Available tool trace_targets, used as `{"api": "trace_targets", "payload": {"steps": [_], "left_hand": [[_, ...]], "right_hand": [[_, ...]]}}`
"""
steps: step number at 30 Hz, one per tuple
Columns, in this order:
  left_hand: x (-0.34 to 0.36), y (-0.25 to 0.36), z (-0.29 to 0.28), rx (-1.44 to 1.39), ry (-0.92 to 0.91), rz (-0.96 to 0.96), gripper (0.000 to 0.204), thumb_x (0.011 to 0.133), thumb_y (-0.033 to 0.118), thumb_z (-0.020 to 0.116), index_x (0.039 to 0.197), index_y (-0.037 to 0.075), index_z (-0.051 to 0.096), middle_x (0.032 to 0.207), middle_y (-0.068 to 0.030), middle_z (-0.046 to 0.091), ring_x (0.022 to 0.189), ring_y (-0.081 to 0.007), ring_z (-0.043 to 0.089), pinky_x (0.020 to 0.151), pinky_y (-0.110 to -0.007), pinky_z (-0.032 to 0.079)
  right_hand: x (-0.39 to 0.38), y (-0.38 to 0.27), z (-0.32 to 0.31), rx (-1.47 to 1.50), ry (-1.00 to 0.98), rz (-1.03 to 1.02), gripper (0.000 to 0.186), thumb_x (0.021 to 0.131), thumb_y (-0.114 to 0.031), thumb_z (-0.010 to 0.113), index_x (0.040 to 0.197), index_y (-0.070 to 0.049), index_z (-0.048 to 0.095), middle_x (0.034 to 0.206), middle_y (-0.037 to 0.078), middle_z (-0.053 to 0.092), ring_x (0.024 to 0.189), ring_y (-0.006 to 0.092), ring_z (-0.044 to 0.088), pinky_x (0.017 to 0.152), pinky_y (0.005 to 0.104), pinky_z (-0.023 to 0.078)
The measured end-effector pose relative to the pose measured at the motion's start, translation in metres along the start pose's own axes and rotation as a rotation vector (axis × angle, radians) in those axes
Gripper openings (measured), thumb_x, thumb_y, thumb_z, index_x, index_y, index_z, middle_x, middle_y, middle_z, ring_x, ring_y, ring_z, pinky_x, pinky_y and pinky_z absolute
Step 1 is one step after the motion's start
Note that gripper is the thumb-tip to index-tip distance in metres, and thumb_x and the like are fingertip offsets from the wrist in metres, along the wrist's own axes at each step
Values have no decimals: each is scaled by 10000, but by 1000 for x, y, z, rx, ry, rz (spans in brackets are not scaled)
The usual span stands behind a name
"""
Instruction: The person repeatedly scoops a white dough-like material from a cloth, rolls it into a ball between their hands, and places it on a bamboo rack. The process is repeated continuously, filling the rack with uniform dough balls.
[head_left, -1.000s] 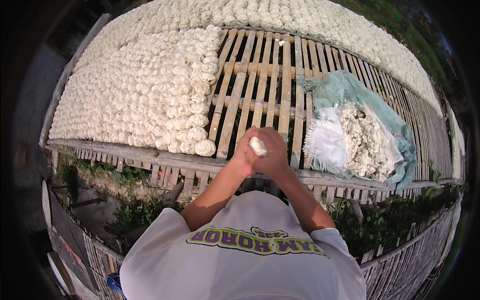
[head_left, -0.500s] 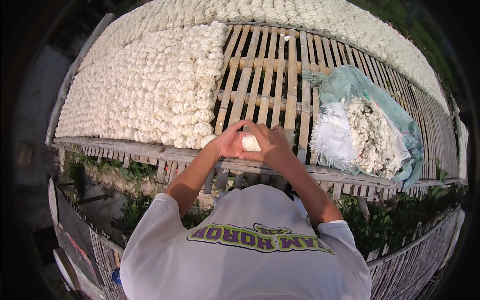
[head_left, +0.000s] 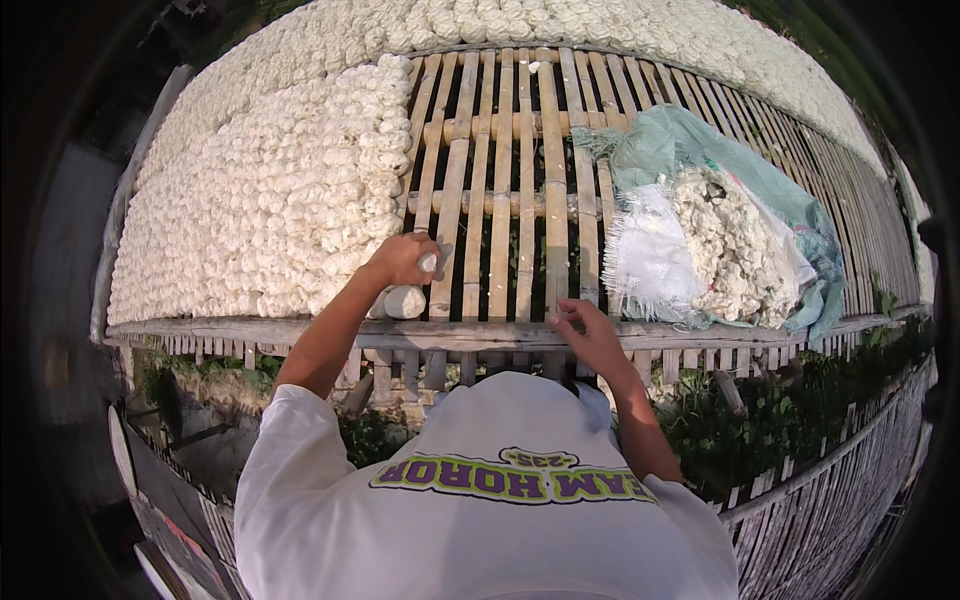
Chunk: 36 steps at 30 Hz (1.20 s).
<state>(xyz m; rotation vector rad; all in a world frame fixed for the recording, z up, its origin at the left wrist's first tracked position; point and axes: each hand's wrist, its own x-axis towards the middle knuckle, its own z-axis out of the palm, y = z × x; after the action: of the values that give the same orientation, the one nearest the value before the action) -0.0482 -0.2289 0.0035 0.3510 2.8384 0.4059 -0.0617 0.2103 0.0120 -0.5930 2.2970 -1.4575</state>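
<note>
- The left hand is curled closed, knuckles up, around a small, rounded, off-white lump of soft-looking material (only one end of it shows, at the hand's right side).
- That lump is held above a rack of pale tan, split-bamboo slats, with dark gaps running between them.
- Just on the body side of the left hand, a second off-white, rounded lump sits at the rack's near edge.
- To the left of that hand, and reaching well beyond it, spread close-packed rows of cream-white, knobbly lumps.
- The right hand is well apart from the left, its fingers loosely bent and partly open, with nothing seen in its grasp.
- It is over the weathered grey, round bamboo rail along the near edge (whether it touches the rail, I cannot tell).
- Beyond the right hand and to its right lies a teal, woven plastic sack, with a white woven sheet with a frayed edge on the side nearer the hand.
- Heaped on these is a crumbly, off-white mass.
</note>
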Motion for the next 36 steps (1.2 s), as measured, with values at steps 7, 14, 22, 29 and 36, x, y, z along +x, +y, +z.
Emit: {"api": "trace_targets", "payload": {"steps": [7,14,22,29,36], "left_hand": [[-10,11,25,145,-134,-104,402,939,492,676,1133,142,713,1240,-108,638,1315,-326,542,1196,-605,324],[1,27,59,325,-22,-299,536,995,411,620,1407,68,608,1536,-190,531,1481,-350,450,1240,-547,336],[-1,29,56,345,-138,-345,715,1051,431,543,1641,58,384,1732,-211,298,1635,-347,213,1289,-656,127],[-26,121,65,-150,239,-441,620,975,362,678,1502,66,536,1650,-251,391,1586,-423,282,1256,-681,140],[-43,187,87,-111,439,-301,382,922,233,691,1274,91,649,1455,-108,565,1458,-336,465,1210,-540,283]], "right_hand": [[-9,-4,-4,140,104,45,396,1012,-283,748,1250,27,689,1108,156,726,990,239,713,828,377,559],[20,18,-53,-92,267,-134,327,991,-231,741,1210,9,709,1092,155,716,1014,287,715,851,378,556],[117,109,-198,-754,658,22,539,977,-181,666,1419,104,544,1445,303,565,1360,458,528,1171,492,427],[173,169,-224,-1173,421,216,751,948,-296,727,1576,-22,420,1607,197,456,1438,385,491,1192,478,409],[168,180,-195,-1121,496,397,496,959,-281,731,1390,-85,583,1325,123,634,1109,362,665,901,499,593]]}}
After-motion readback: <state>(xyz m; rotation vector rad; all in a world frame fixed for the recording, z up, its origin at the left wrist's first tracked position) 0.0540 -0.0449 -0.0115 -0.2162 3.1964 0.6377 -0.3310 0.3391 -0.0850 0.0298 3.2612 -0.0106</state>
